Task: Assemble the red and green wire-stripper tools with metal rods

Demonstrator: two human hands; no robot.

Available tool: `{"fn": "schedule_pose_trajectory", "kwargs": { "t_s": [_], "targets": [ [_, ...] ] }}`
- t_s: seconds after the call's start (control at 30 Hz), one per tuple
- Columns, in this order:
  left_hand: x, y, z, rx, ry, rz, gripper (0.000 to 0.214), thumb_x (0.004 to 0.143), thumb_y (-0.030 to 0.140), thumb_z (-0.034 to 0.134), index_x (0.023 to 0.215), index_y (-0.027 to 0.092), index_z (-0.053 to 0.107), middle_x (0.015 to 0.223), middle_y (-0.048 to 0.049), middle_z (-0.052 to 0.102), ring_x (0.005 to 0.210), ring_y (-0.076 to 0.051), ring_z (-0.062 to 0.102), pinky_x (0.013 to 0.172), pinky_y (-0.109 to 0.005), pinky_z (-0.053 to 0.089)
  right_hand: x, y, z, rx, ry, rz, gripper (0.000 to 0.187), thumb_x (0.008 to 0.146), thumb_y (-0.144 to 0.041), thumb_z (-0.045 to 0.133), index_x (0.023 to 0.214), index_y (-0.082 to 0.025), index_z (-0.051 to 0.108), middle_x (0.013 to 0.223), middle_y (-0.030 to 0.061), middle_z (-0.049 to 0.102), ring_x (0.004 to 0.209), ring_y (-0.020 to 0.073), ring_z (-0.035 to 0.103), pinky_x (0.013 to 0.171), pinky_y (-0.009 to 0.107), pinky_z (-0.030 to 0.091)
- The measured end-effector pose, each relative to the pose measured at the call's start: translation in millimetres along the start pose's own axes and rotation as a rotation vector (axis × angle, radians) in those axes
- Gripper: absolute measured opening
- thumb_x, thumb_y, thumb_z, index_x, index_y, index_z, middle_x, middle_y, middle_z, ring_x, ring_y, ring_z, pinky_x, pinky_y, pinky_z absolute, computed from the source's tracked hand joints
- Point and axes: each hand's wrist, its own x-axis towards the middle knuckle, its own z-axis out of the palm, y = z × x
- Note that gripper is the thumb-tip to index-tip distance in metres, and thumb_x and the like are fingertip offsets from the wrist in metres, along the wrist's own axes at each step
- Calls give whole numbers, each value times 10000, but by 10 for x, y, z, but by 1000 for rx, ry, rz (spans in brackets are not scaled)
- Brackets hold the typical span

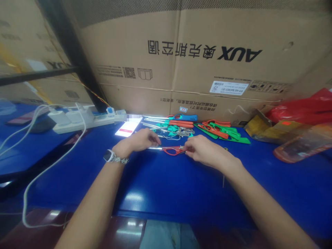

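Observation:
A red-handled lighter-like tool with a long metal rod (173, 150) lies on the blue table (166, 186) between my hands. My left hand (141, 139), a watch (111, 156) on its wrist, is closed over the rod end. My right hand (203, 149) pinches the red handle end with closed fingers. Just behind them lies a pile of similar tools with red, green and blue handles (173, 125). Loose red and green handle shells (220, 130) lie to the right of the pile.
A lit phone (128, 127) lies left of the pile. A white power strip (85, 119) with plugs and cables sits at the left. Large cardboard boxes (197, 62) stand behind the table. Red and yellow plastic bags (298, 128) lie at the right.

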Motion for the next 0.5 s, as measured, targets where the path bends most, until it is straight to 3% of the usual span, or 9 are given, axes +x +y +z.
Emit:
{"fn": "schedule_pose_trajectory", "kwargs": {
  "t_s": [0.27, 0.5],
  "targets": [
    [10, -29, 43, -6, -42, -11, 212, 700, 299, 707, 876, 227, 801, 806, -23, 768, 716, -190, 662, 631, -251, 459, 76, -10, 42, 20, 15, 7, 147, 784, -123, 643, 759, -224, 747, 703, 37, 700, 635, 174, 598, 548, 281, 353],
    [59, -51, 102, -1, -72, -2, 204, 703, 272, 678, 858, 207, 794, 749, -18, 749, 665, -173, 625, 620, -252, 441, 114, 21, 112, 3, 65, 24, 193, 825, -106, 601, 857, -211, 760, 816, 52, 741, 738, 200, 655, 646, 296, 425]
  ]
}}
